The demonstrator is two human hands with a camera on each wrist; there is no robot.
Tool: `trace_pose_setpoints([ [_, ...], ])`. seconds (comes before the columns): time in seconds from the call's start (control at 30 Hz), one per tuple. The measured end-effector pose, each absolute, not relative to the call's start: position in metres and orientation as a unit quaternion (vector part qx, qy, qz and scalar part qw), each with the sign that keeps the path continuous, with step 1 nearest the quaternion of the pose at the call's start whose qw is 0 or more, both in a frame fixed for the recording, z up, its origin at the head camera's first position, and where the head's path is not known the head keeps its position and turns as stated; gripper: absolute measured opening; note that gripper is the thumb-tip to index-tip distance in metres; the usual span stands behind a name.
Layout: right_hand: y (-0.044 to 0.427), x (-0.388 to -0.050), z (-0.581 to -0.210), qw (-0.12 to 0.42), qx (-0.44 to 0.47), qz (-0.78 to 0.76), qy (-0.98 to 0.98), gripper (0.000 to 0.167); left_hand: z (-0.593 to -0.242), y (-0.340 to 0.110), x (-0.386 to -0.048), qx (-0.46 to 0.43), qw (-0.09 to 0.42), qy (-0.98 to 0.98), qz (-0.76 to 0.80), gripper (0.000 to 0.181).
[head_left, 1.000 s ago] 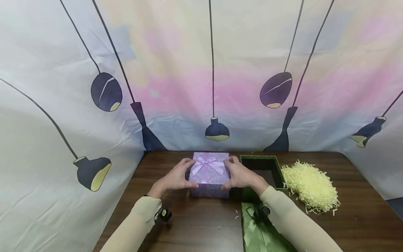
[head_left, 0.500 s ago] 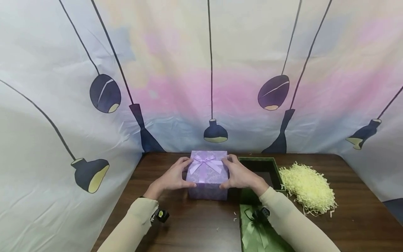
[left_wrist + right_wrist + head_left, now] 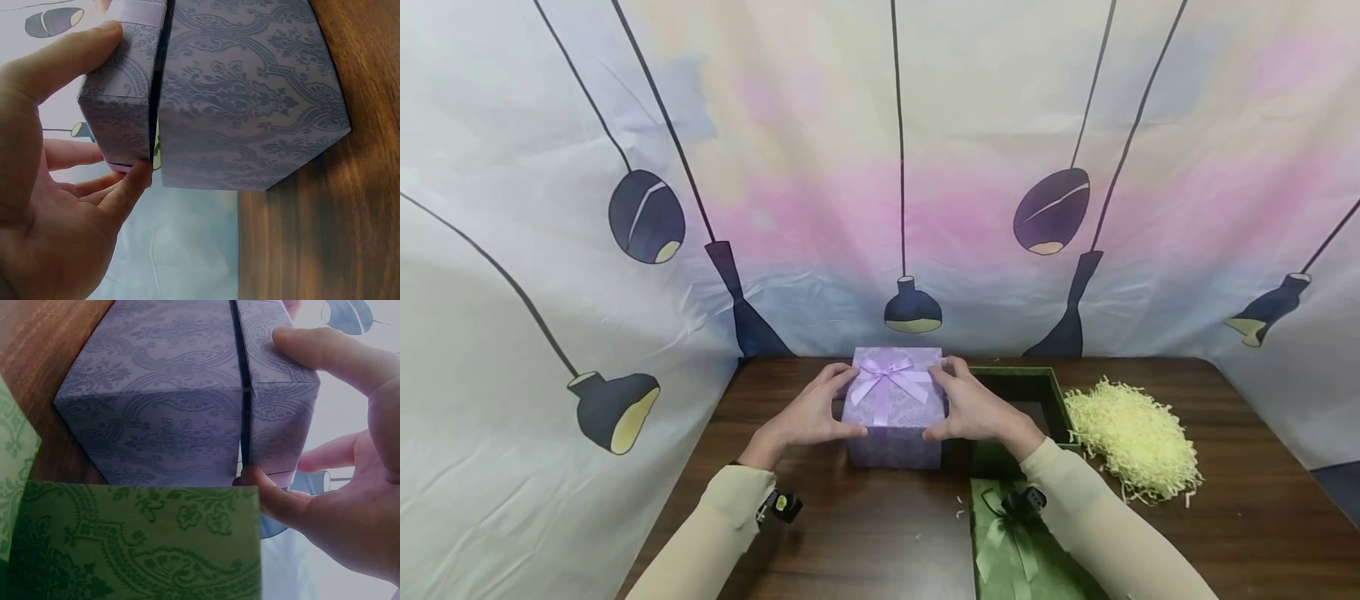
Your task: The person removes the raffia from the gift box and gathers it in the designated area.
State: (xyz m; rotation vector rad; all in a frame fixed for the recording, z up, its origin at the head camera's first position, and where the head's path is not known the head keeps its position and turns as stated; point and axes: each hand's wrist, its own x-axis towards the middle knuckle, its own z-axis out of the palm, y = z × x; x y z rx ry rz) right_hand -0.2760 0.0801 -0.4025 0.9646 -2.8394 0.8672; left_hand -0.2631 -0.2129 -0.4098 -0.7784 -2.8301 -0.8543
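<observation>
A purple patterned gift box (image 3: 895, 452) stands on the table. Its lid (image 3: 902, 408) carries a lilac ribbon bow and sits slightly raised, with a narrow dark gap between lid and box body (image 3: 250, 87) in the left wrist view. My left hand (image 3: 808, 414) grips the lid's left side, thumb on the front face. On the opposite side, my right hand (image 3: 979, 408) holds the lid likewise, its thumb (image 3: 300, 347) on the front face. In the right wrist view the same gap runs beside the lid's edge. The box's inside is hidden.
Right of the purple box stands an uncovered green box (image 3: 1062, 400) with a dark interior. Nearer lies a green lid (image 3: 1045, 558) with a ribbon bow, partly under my right forearm. Pale yellow shredded paper (image 3: 1135, 442) is heaped at the right. A printed curtain (image 3: 820, 167) hangs behind.
Both hands have lifted the purple lid a little, and more of the box's front shows beneath it. The head view has shifted slightly.
</observation>
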Motion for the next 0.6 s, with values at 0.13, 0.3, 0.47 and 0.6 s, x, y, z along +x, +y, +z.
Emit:
trace_pose_setpoints([
  [0.13,0.081,-0.275,-0.398,0.021,0.315,0.278,-0.907,0.106,-0.403,-0.213,-0.26,-0.256,0.047,-0.923,-0.285,0.097],
  [0.3,0.081,-0.272,-0.392,0.023,0.318,0.279,-0.906,0.106,-0.399,-0.214,-0.257,-0.262,0.052,-0.919,-0.29,0.097],
  [0.47,0.083,-0.268,-0.395,0.024,0.319,0.284,-0.904,0.106,-0.401,-0.214,-0.255,-0.258,0.051,-0.921,-0.286,0.098],
  [0.6,0.086,-0.264,-0.395,0.025,0.325,0.282,-0.902,0.106,-0.401,-0.213,-0.25,-0.259,0.054,-0.922,-0.282,0.098],
])
